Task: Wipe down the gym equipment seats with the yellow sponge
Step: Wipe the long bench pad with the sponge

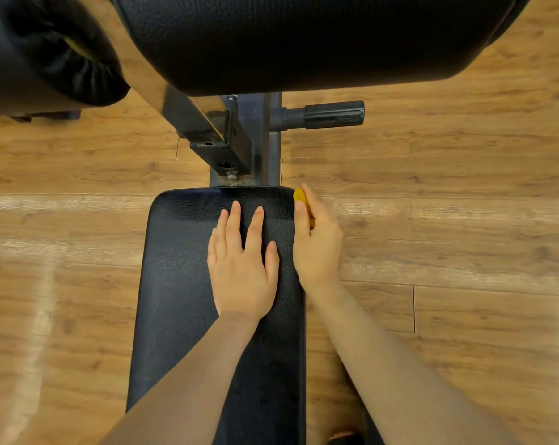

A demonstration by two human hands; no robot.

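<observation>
Pinching the yellow sponge (300,198) between thumb and fingers, the right hand (316,242) holds it against the right side edge of the black seat (178,284), close to the seat's far corner; only a sliver of sponge shows past the fingers. The left hand (242,261) lies flat on the seat top, fingers straight and spread, grasping nothing. Beyond the seat stands the dark metal frame (239,139) with a rubber-gripped handle (334,114), under a larger black pad (303,36). Wood-plank floor (464,187) lies all around.
</observation>
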